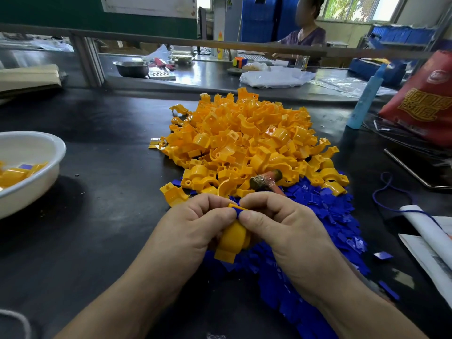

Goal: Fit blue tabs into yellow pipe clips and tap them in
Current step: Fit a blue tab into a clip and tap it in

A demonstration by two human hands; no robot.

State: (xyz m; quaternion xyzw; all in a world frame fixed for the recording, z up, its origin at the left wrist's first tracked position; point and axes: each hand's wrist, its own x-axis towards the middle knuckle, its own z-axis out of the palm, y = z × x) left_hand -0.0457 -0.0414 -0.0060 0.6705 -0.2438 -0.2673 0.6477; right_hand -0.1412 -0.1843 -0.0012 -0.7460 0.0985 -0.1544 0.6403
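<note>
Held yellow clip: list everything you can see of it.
The clip is glossy yellow plastic, one moulding: a rounded, saddle-like body with a flat square foot at its near end. It is held over the tab pile. The left hand grips its left side; the right hand pinches a blue tab against its top end. That end is mostly hidden, so whether the tab is seated cannot be told.

Dark worktable (85,143); grey rail (146,39); bright windows (354,7) behind.
</note>
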